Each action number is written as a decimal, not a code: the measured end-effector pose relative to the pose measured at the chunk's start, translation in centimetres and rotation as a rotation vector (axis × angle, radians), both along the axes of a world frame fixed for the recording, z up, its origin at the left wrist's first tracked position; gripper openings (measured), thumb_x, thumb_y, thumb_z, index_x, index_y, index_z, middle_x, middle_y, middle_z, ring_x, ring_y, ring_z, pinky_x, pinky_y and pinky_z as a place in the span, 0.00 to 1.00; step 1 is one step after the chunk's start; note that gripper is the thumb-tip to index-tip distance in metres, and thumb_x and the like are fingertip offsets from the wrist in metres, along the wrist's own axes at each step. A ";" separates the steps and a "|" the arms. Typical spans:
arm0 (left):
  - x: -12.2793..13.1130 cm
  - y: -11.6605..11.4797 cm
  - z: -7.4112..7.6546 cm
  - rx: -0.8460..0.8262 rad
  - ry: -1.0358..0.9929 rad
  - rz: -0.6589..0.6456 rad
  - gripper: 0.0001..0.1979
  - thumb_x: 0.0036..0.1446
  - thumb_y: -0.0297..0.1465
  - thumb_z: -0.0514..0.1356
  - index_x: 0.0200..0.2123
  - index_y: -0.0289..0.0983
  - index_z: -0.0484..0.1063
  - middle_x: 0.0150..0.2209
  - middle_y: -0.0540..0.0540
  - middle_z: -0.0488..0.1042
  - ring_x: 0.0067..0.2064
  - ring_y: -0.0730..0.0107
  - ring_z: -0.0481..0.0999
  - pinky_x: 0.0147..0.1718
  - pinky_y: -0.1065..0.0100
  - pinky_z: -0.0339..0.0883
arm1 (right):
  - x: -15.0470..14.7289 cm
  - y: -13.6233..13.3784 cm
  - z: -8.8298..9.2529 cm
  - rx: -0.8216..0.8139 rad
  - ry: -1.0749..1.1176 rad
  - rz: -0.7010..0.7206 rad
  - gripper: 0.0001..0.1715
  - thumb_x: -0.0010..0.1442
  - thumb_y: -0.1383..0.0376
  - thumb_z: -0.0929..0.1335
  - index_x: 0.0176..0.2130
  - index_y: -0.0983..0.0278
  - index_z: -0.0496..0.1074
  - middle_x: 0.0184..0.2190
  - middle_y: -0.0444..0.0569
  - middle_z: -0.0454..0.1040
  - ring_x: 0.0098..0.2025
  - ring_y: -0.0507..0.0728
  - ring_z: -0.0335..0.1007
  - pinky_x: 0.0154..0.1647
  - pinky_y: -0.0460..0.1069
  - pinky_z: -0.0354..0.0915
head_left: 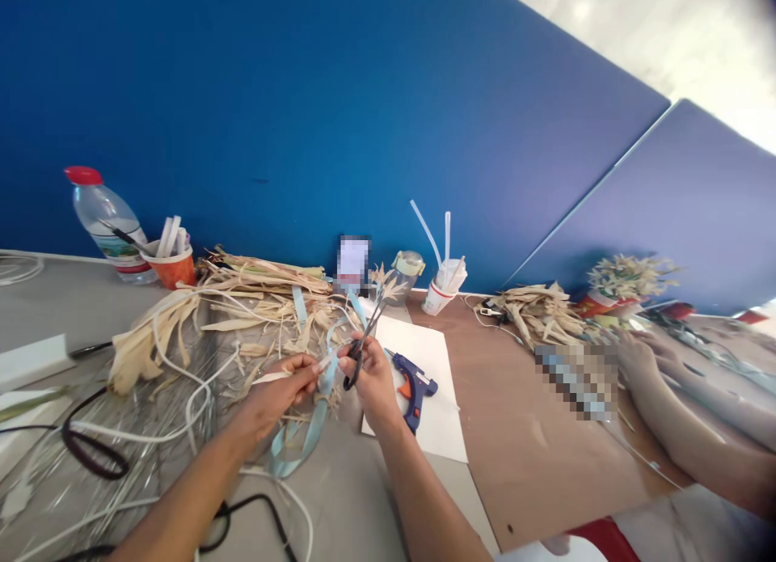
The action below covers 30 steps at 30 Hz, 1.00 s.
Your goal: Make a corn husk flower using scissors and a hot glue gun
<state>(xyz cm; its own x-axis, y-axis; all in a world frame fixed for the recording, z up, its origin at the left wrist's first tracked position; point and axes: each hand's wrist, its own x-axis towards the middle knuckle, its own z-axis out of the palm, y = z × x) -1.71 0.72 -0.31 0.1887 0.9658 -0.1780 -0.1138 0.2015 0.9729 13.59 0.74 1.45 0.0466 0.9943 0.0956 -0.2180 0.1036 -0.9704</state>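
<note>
My left hand (pixel 280 390) pinches a pale dried husk strip (pixel 315 366) together with a light blue ribbon (pixel 306 437) that loops down over the table. Close to its right, my right hand (pixel 371 378) is closed on black-handled scissors (pixel 362 345), whose blades point up and away, near the strip's end. A heap of dried corn husks (pixel 242 307) lies just behind both hands.
A blue glue gun (pixel 415 386) rests on white paper (pixel 433 408) right of my hands. Behind are a water bottle (pixel 106 222), an orange cup (pixel 173 267), a white cup with sticks (pixel 441 291). Cables (pixel 90 453) lie at left. Another person's arm (pixel 685 424) is at right.
</note>
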 end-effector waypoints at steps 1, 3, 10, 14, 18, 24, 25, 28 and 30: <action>0.1 -0.1 0.1 0.002 0.033 -0.022 0.14 0.48 0.40 0.63 0.24 0.34 0.71 0.18 0.53 0.64 0.18 0.80 0.57 0.16 0.75 0.46 | 0.2 0.1 0.0 -0.006 -0.018 -0.008 0.24 0.44 0.64 0.70 0.42 0.62 0.65 0.28 0.42 0.69 0.28 0.51 0.65 0.28 0.45 0.62; 0.2 -0.2 0.3 0.006 0.076 -0.050 0.13 0.47 0.39 0.64 0.25 0.34 0.72 0.18 0.52 0.65 0.18 0.79 0.58 0.17 0.75 0.47 | 0.4 0.2 0.1 -0.030 -0.078 -0.030 0.21 0.43 0.64 0.69 0.41 0.63 0.66 0.24 0.39 0.67 0.25 0.50 0.62 0.26 0.45 0.60; -0.1 0.0 0.1 0.029 0.009 0.067 0.14 0.47 0.41 0.63 0.22 0.36 0.68 0.18 0.55 0.61 0.19 0.79 0.56 0.17 0.76 0.47 | -0.2 -0.2 0.4 -0.088 -0.114 -0.075 0.19 0.43 0.64 0.68 0.38 0.64 0.66 0.20 0.37 0.65 0.23 0.49 0.60 0.24 0.45 0.57; -0.5 0.5 -0.1 0.001 -0.188 0.208 0.15 0.45 0.40 0.65 0.23 0.36 0.66 0.20 0.56 0.62 0.18 0.82 0.55 0.18 0.76 0.47 | -0.8 -0.5 0.0 -0.126 -0.106 -0.043 0.18 0.43 0.65 0.68 0.37 0.64 0.67 0.20 0.37 0.64 0.22 0.49 0.59 0.23 0.44 0.56; -0.7 0.7 -0.1 0.004 -0.188 0.215 0.14 0.45 0.39 0.64 0.23 0.35 0.66 0.21 0.56 0.63 0.18 0.82 0.55 0.19 0.76 0.47 | -1.1 -0.6 0.0 -0.085 -0.059 -0.033 0.20 0.43 0.65 0.69 0.38 0.64 0.67 0.21 0.38 0.65 0.24 0.49 0.61 0.25 0.44 0.58; -0.3 0.2 -0.7 0.068 0.129 0.079 0.14 0.49 0.42 0.60 0.23 0.37 0.68 0.17 0.57 0.58 0.19 0.77 0.56 0.19 0.73 0.48 | -0.1 -0.4 0.3 -0.071 -0.025 -0.001 0.22 0.43 0.65 0.70 0.40 0.63 0.65 0.25 0.40 0.70 0.25 0.49 0.63 0.25 0.44 0.59; -0.3 0.2 -0.7 0.080 0.158 0.085 0.14 0.49 0.43 0.59 0.23 0.37 0.68 0.17 0.56 0.59 0.19 0.76 0.56 0.19 0.73 0.48 | 0.1 -0.3 0.3 -0.064 -0.039 0.009 0.22 0.43 0.65 0.71 0.40 0.63 0.66 0.25 0.40 0.70 0.25 0.49 0.63 0.25 0.44 0.59; -0.5 0.3 -0.7 0.125 0.249 0.121 0.14 0.49 0.43 0.59 0.24 0.37 0.69 0.18 0.55 0.60 0.20 0.75 0.57 0.20 0.72 0.50 | 0.4 -0.3 0.2 -0.042 -0.085 0.009 0.22 0.44 0.65 0.71 0.41 0.63 0.66 0.27 0.41 0.71 0.26 0.50 0.64 0.26 0.44 0.60; -0.7 0.3 -0.5 0.165 0.312 0.130 0.14 0.49 0.43 0.58 0.24 0.37 0.70 0.18 0.55 0.60 0.21 0.74 0.58 0.20 0.72 0.51 | 0.3 -0.2 0.1 -0.060 -0.135 -0.006 0.22 0.45 0.65 0.70 0.41 0.63 0.65 0.26 0.41 0.70 0.25 0.50 0.64 0.26 0.45 0.60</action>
<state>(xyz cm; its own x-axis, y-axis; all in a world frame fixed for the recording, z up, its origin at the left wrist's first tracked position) -2.40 0.99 -0.79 0.0236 0.9986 -0.0479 0.1788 0.0429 0.9829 13.93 0.49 1.55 0.0428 0.9982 0.0423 -0.0842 0.0458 -0.9954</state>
